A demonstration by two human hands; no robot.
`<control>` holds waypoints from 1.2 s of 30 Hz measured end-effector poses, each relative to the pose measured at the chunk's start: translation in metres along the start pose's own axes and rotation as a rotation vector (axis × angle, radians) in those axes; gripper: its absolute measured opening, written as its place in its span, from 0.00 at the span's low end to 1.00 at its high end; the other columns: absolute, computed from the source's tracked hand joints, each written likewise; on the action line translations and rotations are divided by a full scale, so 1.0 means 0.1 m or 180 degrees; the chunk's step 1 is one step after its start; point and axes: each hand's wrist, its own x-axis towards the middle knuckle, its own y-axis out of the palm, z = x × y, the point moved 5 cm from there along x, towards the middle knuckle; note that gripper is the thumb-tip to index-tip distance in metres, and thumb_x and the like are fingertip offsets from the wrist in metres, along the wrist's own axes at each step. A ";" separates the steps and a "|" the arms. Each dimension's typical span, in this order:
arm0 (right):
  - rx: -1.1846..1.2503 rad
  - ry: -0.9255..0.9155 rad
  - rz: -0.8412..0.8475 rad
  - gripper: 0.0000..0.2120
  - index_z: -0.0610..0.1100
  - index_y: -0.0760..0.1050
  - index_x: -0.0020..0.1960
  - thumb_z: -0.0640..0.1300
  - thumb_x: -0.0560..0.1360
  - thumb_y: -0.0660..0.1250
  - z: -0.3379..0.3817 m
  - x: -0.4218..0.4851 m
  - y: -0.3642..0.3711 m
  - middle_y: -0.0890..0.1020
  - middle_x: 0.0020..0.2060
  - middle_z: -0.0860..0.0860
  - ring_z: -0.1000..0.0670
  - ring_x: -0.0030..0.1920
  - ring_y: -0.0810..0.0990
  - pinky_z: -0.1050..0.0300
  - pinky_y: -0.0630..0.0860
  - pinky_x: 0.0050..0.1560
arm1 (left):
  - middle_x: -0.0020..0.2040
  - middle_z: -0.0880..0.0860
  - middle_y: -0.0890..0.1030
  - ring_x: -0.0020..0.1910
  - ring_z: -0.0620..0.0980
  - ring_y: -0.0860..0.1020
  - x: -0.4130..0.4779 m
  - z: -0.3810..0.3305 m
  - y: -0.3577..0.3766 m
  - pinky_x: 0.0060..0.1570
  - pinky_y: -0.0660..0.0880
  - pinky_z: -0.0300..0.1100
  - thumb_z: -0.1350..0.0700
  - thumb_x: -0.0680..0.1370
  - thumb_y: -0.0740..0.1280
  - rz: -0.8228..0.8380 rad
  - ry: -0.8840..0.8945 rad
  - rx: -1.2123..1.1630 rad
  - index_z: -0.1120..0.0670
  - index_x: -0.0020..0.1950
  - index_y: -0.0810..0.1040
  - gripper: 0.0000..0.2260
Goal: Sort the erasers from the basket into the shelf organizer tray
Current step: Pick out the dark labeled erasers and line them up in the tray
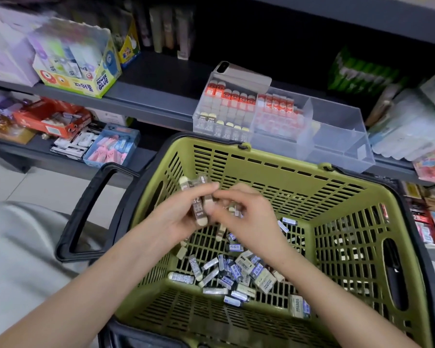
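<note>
A green basket (281,172) stands in front of the shelf with several loose erasers (236,272) on its floor. Above the basket, my left hand (178,217) grips a bundle of several brown-sleeved erasers (199,199). My right hand (246,217) is right beside it and pinches one eraser of that bundle with thumb and forefinger; more small erasers seem tucked in its curled fingers. On the shelf behind stands the clear organizer tray (337,136). Its left compartments hold rows of red-sleeved and brown-sleeved erasers (226,109), and its right compartment is bare.
A phone (241,72) lies on top of the tray's left end. A glue-stick box (78,59) stands on the shelf at left. A blue box of pink erasers (111,146) sits on the lower shelf. The basket's black handles (91,212) hang down outside its rim.
</note>
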 end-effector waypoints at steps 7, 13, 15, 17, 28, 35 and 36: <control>-0.1254 0.0708 0.1801 0.16 0.47 0.79 0.44 0.60 0.72 0.67 -0.91 -0.25 0.92 0.82 0.40 0.52 0.54 0.43 0.79 0.59 0.76 0.44 | 0.30 0.52 0.79 0.27 0.47 0.78 -0.01 -0.30 -0.11 0.34 0.79 0.42 0.60 0.62 0.75 -0.0006 0.0478 -0.0336 0.57 0.30 0.80 0.04; -0.2407 0.0350 0.2077 0.25 0.42 0.79 0.40 0.66 0.69 0.65 -1.20 -0.34 1.55 0.80 0.39 0.48 0.46 0.49 0.74 0.56 0.68 0.38 | 0.32 0.54 0.79 0.30 0.49 0.79 -0.07 -0.32 -0.08 0.34 0.79 0.42 0.62 0.63 0.73 0.0304 0.0461 -0.0688 0.60 0.31 0.80 0.03; -0.2273 0.0429 0.2088 0.21 0.43 0.77 0.36 0.62 0.70 0.65 -1.23 -0.36 1.59 0.78 0.35 0.49 0.47 0.47 0.74 0.57 0.69 0.37 | 0.34 0.55 0.78 0.30 0.50 0.79 -0.08 -0.33 -0.07 0.29 0.77 0.39 0.63 0.64 0.72 0.0364 0.0372 -0.0909 0.60 0.34 0.79 0.03; -0.1724 0.0755 0.1918 0.14 0.46 0.73 0.34 0.56 0.71 0.65 -1.28 -0.36 1.53 0.75 0.32 0.52 0.51 0.40 0.75 0.59 0.71 0.36 | 0.34 0.54 0.78 0.30 0.48 0.77 -0.09 -0.35 -0.05 0.25 0.74 0.36 0.62 0.64 0.71 0.0477 0.0273 -0.1070 0.60 0.37 0.77 0.05; -0.0506 0.0679 0.1728 0.17 0.49 0.75 0.62 0.47 0.73 0.67 -1.22 0.08 1.53 0.78 0.43 0.52 0.54 0.39 0.76 0.59 0.72 0.39 | 0.34 0.52 0.75 0.29 0.46 0.75 -0.15 -0.40 -0.02 0.22 0.72 0.34 0.61 0.61 0.74 0.0919 0.0071 -0.1505 0.61 0.42 0.75 0.14; -0.1369 0.0148 0.1616 0.16 0.43 0.75 0.59 0.48 0.73 0.67 -1.26 0.15 1.56 0.82 0.47 0.45 0.44 0.47 0.80 0.57 0.71 0.41 | 0.34 0.52 0.76 0.29 0.46 0.76 -0.14 -0.39 -0.03 0.23 0.73 0.34 0.59 0.66 0.70 0.0757 0.0136 -0.1304 0.60 0.42 0.74 0.09; -0.1347 0.0150 0.1562 0.16 0.42 0.75 0.58 0.47 0.73 0.67 -1.28 0.14 1.54 0.82 0.46 0.44 0.44 0.46 0.80 0.57 0.71 0.41 | 0.35 0.53 0.77 0.30 0.46 0.76 -0.14 -0.39 -0.03 0.23 0.72 0.33 0.59 0.66 0.70 0.0736 0.0169 -0.1271 0.60 0.42 0.74 0.09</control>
